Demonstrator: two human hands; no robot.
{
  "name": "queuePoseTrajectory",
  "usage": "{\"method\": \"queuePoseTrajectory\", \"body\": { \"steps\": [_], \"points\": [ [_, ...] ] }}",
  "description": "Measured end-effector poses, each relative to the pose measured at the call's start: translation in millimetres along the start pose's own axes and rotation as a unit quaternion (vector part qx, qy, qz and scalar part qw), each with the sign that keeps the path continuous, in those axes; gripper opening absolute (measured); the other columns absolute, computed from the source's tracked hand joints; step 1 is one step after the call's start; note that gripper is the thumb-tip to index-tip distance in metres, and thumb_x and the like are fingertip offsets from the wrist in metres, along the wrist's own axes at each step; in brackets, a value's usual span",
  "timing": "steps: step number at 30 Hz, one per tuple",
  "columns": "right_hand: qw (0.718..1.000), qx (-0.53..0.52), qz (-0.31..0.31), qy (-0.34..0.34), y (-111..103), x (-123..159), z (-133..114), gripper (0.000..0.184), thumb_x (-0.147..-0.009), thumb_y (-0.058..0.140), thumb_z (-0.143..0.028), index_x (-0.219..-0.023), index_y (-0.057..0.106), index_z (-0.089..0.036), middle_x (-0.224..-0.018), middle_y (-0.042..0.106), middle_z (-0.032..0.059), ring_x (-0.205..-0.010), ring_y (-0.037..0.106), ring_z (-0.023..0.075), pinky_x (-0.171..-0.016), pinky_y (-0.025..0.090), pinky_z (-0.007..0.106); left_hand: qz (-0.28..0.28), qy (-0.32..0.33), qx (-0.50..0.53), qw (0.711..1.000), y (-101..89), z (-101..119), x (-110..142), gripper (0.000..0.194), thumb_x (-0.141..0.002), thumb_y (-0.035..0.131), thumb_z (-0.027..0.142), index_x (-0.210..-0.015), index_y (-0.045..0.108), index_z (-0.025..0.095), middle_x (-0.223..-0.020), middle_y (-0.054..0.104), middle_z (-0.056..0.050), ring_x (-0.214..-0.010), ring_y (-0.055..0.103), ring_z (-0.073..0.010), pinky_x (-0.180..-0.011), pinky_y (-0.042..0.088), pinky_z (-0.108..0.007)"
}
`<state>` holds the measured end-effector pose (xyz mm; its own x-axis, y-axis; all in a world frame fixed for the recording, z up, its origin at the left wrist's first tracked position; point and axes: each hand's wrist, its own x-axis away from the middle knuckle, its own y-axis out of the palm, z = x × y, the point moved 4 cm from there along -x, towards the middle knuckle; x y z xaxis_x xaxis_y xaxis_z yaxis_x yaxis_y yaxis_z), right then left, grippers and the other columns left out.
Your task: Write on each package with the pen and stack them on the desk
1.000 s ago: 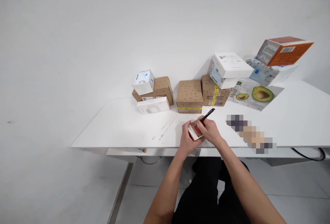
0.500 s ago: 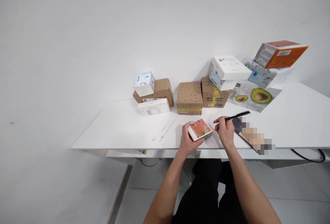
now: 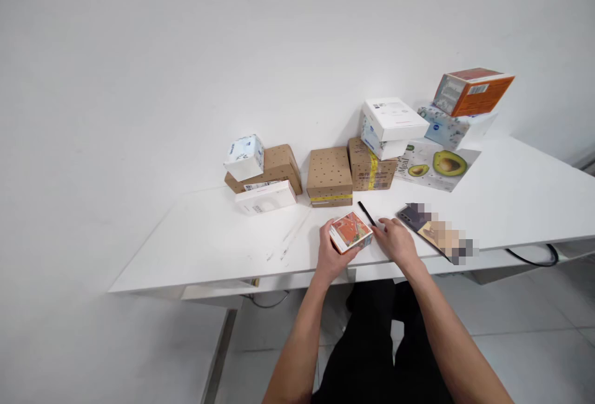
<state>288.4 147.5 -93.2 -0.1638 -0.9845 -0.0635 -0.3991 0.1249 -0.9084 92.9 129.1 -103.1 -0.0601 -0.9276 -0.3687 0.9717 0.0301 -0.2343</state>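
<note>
My left hand (image 3: 331,254) is closed round a small box (image 3: 349,232) with an orange and white printed top, held at the front part of the white table. Just right of that box, my right hand (image 3: 395,241) is closed, knuckles up, low over the tabletop. A black pen (image 3: 365,212) sticks out from under its fingers, pointing away and to the left; the rest of the pen is hidden by the hand. Beside the right hand lies a phone (image 3: 413,218), partly blurred out.
Behind my hands stand brown dotted cartons (image 3: 329,175), with a white box (image 3: 394,118) stacked at right. A flat white box (image 3: 267,198) leans at left. Farther right are an avocado-printed package (image 3: 449,165) and an orange box (image 3: 483,97) on a tissue pack (image 3: 446,128).
My right hand has come down and left, closer to the small box. The pen has swung from pointing right to pointing away from me. The view has shifted and tilted slightly.
</note>
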Motion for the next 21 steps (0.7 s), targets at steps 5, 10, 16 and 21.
{"method": "queuePoseTrajectory", "body": {
  "steps": [5,10,16,21],
  "points": [
    [0.985,0.109,0.134,0.022,-33,8,52,0.049,-0.084,0.05,-0.049,-0.122,0.057,-0.018,-0.123,0.051,0.0195,-0.114,0.043,0.0376,-0.086,0.038,0.048,-0.003,-0.001,0.001,1.0,0.0,-2,0,0.088,-0.063,0.078,0.035,-0.135,0.028,0.023,-0.13,0.044,-0.013,-0.12,0.05,-0.0275,-0.099,0.042,-0.042],
    [0.99,0.104,0.057,0.073,-42,5,99,0.062,-0.078,0.051,-0.057,-0.131,0.049,-0.025,-0.135,0.046,0.0147,-0.121,0.039,0.0378,-0.089,0.037,0.053,-0.008,-0.015,0.019,1.0,1.1,-3,0,0.088,-0.064,0.078,0.035,-0.135,0.028,0.023,-0.129,0.044,-0.013,-0.119,0.05,-0.0276,-0.098,0.043,-0.042],
    [0.992,0.096,0.063,0.051,-39,8,97,0.057,-0.08,0.048,-0.051,-0.127,0.054,-0.02,-0.128,0.054,0.0145,-0.113,0.047,0.0368,-0.088,0.04,0.052,0.0,-0.006,0.02,1.0,1.3,-1,1,0.088,-0.063,0.078,0.035,-0.134,0.028,0.023,-0.127,0.044,-0.012,-0.12,0.049,-0.028,-0.099,0.042,-0.042],
    [0.992,-0.062,0.097,0.051,-46,24,89,0.061,-0.072,0.059,-0.052,-0.124,0.058,-0.02,-0.118,0.062,0.0139,-0.107,0.052,0.037,-0.086,0.042,0.053,-0.008,-0.018,0.038,0.999,2.2,-3,1,0.092,-0.063,0.078,0.035,-0.137,0.025,0.023,-0.13,0.042,-0.013,-0.122,0.047,-0.028,-0.101,0.041,-0.043]
  ]
}}
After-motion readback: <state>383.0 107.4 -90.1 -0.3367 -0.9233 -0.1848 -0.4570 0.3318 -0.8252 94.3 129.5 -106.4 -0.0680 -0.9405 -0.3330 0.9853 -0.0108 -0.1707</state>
